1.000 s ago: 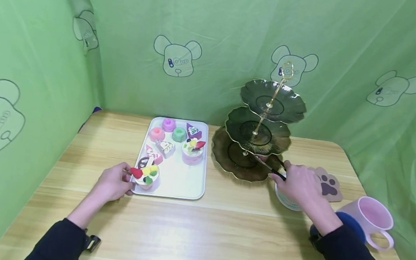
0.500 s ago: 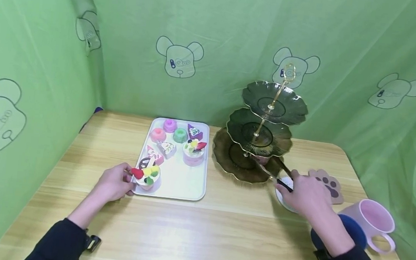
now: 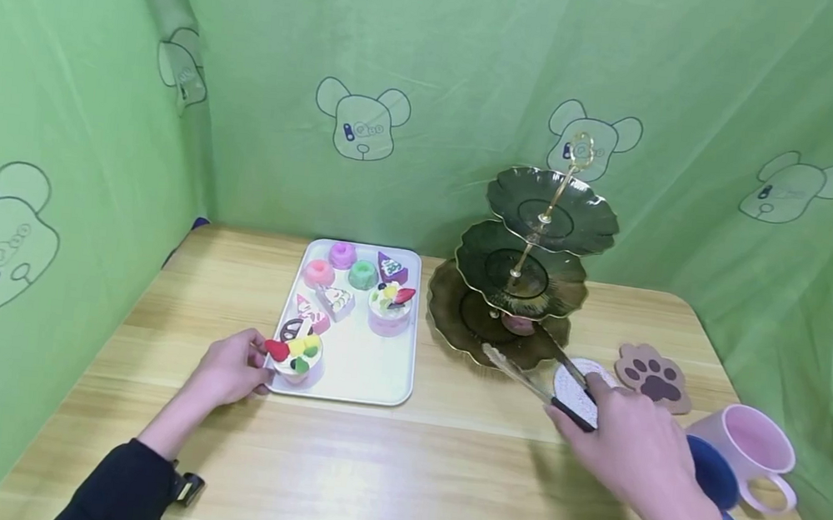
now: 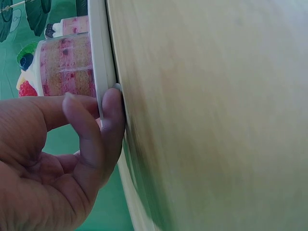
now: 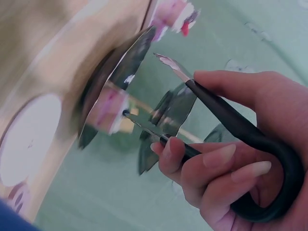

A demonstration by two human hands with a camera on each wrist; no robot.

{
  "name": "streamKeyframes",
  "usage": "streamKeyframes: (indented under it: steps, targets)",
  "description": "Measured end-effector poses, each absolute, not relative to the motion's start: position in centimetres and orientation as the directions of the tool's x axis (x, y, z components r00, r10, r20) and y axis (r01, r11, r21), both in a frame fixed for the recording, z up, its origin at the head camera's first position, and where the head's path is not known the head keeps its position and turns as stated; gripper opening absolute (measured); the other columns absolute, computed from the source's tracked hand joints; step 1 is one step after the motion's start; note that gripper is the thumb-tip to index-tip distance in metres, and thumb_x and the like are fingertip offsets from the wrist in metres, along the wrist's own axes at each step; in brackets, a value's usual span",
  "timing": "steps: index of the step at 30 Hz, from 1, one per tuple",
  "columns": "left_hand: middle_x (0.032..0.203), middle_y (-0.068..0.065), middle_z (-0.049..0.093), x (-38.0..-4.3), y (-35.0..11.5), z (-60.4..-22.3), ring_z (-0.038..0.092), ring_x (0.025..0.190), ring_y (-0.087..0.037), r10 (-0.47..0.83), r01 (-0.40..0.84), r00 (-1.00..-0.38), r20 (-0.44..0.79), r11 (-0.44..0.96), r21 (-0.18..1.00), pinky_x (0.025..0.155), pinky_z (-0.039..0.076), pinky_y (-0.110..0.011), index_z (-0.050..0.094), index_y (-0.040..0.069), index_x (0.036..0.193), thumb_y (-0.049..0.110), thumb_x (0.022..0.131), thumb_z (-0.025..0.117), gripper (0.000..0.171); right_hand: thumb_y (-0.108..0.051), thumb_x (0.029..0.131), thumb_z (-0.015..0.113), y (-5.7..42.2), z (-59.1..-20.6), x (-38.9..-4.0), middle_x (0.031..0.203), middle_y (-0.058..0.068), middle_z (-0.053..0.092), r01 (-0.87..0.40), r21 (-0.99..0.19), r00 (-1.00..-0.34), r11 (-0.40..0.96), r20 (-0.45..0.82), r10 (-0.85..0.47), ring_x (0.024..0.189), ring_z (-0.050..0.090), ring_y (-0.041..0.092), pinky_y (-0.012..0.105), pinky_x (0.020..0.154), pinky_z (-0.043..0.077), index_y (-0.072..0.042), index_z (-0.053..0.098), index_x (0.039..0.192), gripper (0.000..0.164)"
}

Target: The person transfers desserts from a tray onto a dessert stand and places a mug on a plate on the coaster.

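My left hand (image 3: 229, 367) pinches the near left edge of a white tray (image 3: 367, 381) between thumb and fingers. Beside those fingers a fruit-topped toy cake cup (image 3: 295, 361) stands on the tray. My right hand (image 3: 632, 444) holds black-handled tongs (image 5: 219, 113), whose arms are spread with nothing between them. The tong tips are near a three-tier dark plate stand (image 3: 465, 336). On its bottom plate sits a pink layered toy cake (image 5: 107, 111), partly hidden by the middle plate in the head view. One tip looks close to this cake in the right wrist view; contact is unclear.
The tray also bears another fruit-topped cup (image 3: 388, 316), ring-shaped toy sweets (image 3: 363, 274) and cake wedges (image 3: 393, 270). At right are a white round coaster (image 3: 570, 384), a paw-shaped coaster (image 3: 653, 379), a pink mug (image 3: 753, 443) and a dark blue round object (image 3: 712, 473).
My right hand has drawn back toward me and right, bringing the tongs out from under the middle plate with arms spread wider. The pink cake stays on the bottom plate. My left hand keeps its place.
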State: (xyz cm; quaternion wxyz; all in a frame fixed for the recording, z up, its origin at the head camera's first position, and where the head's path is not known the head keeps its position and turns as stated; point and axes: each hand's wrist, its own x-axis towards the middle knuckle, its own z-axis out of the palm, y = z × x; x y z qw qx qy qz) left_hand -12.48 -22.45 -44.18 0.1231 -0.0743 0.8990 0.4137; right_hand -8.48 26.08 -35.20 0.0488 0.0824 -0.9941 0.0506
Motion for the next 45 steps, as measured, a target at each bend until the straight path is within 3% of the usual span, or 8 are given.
streamKeyframes:
  steps: [4,9,14,20,31,45]
  targets:
    - [0.097,-0.019,0.064,-12.5,-22.5,-44.3,0.069,0.068,-0.02,-0.033,-0.242,-0.958,-0.286,0.631,0.737,0.055,0.065,-0.032,0.055,-0.009,0.119,-0.01,0.089,0.07,0.033,-0.063,0.089,0.076,23.9,-35.7,-8.5,0.062,0.005,0.054,-0.206,-0.12,-0.971,0.971,0.147,-0.188,0.05,0.051,0.024,0.037,0.037,0.039,-0.007,0.068,0.119,0.064]
    - [0.097,-0.019,0.064,-12.4,-22.5,-44.6,0.069,0.068,-0.02,-0.033,-0.243,-0.959,-0.283,0.611,0.754,0.056,0.066,-0.032,0.055,-0.01,0.119,-0.011,0.089,0.069,0.033,-0.059,0.089,0.079,20.9,-37.5,-9.4,0.065,0.008,0.06,-0.282,-0.134,-0.947,0.95,0.196,-0.254,0.051,0.058,0.028,0.041,0.038,0.046,-0.004,0.069,0.121,0.065]
    - [0.097,-0.019,0.064,-12.4,-22.3,-45.0,0.07,0.068,-0.02,-0.022,-0.246,-0.957,-0.288,0.585,0.773,0.058,0.067,-0.033,0.055,-0.01,0.119,-0.012,0.09,0.069,0.032,-0.058,0.088,0.081,18.4,-39.1,-10.6,0.063,0.005,0.055,-0.332,-0.129,-0.929,0.934,0.217,-0.3,0.051,0.056,0.029,0.041,0.038,0.044,-0.005,0.065,0.103,0.057]
    - [0.097,-0.02,0.064,-12.4,-22.2,-45.0,0.07,0.068,-0.02,-0.025,-0.251,-0.956,-0.291,0.581,0.774,0.059,0.067,-0.034,0.055,-0.01,0.118,-0.012,0.09,0.069,0.032,-0.057,0.086,0.083,16.2,-40.1,-12.2,0.062,0.004,0.052,-0.378,-0.107,-0.903,0.92,0.262,-0.341,0.052,0.057,0.032,0.041,0.038,0.043,-0.006,0.063,0.097,0.056]
    - [0.1,-0.02,0.063,-12.6,-22.3,-44.6,0.07,0.069,-0.021,-0.029,-0.256,-0.955,-0.297,0.587,0.768,0.06,0.067,-0.033,0.055,-0.01,0.12,-0.011,0.091,0.07,0.033,-0.059,0.088,0.08,13.2,-40.6,-14.8,0.066,0.01,0.056,-0.371,-0.083,-0.91,0.925,0.23,-0.345,0.06,0.063,0.038,0.046,0.04,0.046,-0.007,0.061,0.089,0.056]
    - [0.101,-0.02,0.062,-12.5,-22.5,-44.3,0.069,0.069,-0.021,-0.035,-0.257,-0.955,-0.294,0.594,0.762,0.059,0.067,-0.033,0.055,-0.01,0.121,-0.011,0.09,0.069,0.034,-0.058,0.091,0.077,11.1,-42.3,-17.0,0.067,0.009,0.057,-0.359,-0.113,-0.927,0.927,0.16,-0.34,0.061,0.065,0.036,0.047,0.043,0.049,-0.006,0.063,0.091,0.053]
